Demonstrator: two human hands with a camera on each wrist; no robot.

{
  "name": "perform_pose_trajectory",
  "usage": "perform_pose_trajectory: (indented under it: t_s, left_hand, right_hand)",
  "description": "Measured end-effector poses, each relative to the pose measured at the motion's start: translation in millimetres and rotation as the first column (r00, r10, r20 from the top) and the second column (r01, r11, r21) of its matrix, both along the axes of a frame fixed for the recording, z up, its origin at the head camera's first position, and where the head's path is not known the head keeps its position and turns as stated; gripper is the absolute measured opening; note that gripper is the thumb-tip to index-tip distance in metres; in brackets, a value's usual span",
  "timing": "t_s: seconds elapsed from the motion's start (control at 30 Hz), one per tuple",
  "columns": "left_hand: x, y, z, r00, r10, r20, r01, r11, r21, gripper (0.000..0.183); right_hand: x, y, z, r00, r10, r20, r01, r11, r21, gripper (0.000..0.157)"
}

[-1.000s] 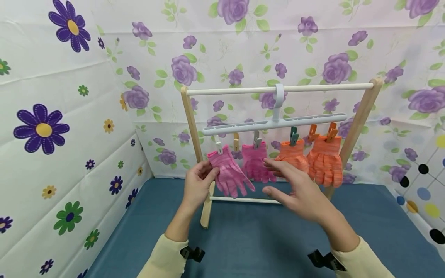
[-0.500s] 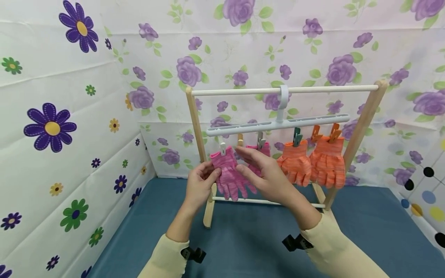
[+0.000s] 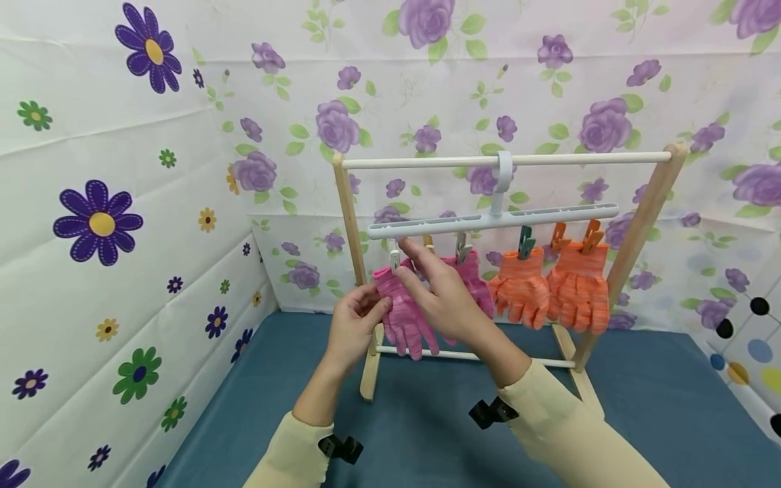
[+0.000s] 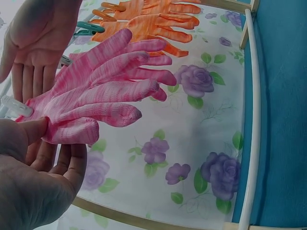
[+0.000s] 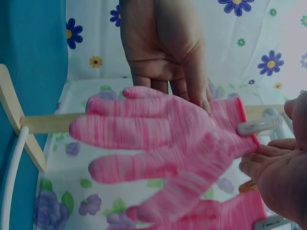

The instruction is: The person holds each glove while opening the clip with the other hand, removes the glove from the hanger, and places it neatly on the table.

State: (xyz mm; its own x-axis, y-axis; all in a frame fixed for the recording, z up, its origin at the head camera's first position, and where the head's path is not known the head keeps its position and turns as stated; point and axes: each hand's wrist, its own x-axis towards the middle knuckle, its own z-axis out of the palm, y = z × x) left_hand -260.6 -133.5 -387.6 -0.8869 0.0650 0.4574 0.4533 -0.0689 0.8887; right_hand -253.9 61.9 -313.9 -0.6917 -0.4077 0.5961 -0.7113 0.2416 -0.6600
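Note:
A pink striped knit glove (image 3: 404,324) hangs by its cuff from a white clothespin (image 3: 394,260) at the left end of a light grey hanger (image 3: 549,215). My left hand (image 3: 354,327) pinches this glove at its side, thumb in front and fingers behind. Fingers and thumb spread apart, my right hand (image 3: 448,298) is beside the cuff and clothespin, its fingertips behind the cuff in the right wrist view. A second pink glove (image 3: 477,283), partly hidden by the right hand, hangs from a grey clothespin (image 3: 462,248).
Two orange gloves (image 3: 578,285) hang farther right on green (image 3: 526,242) and orange clothespins (image 3: 592,237). The hanger hooks over the white top rod (image 3: 415,163) of a wooden rack (image 3: 647,217). The rack stands on a blue surface (image 3: 427,434) before flowered cloth walls.
My right hand has moved left, from in front of the second pink glove to the white clothespin on the first. My left hand keeps its pinch, and the view has shifted slightly.

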Motion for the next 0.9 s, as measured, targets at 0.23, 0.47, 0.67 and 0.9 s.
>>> perform_pose_trajectory:
  t_s: [0.23,0.47,0.67,0.9]
  left_hand:
    - [1.3,-1,0.3,1.0,-0.016,0.018,0.016,1.0,0.006,0.026]
    - [1.9,-2,1.3,1.0,-0.023,0.009,0.023,1.0,0.015,0.026]
    - [0.9,-2,0.7,1.0,-0.027,0.003,0.027,0.999,0.024,0.026]
    - [1.6,-4,-0.2,1.0,-0.031,0.0,0.031,0.999,0.012,0.025]
  right_hand:
    - [-6.9,-16,2.3,0.991,0.002,0.133,0.018,0.989,-0.149,0.054]
    - [-10.4,-24,3.3,0.982,-0.022,0.186,0.066,0.969,-0.236,0.049]
    - [-11.8,-27,3.9,0.979,-0.011,0.203,0.073,0.951,-0.3,0.044]
    - [-11.8,-30,3.4,0.975,-0.009,0.221,0.087,0.934,-0.346,0.038]
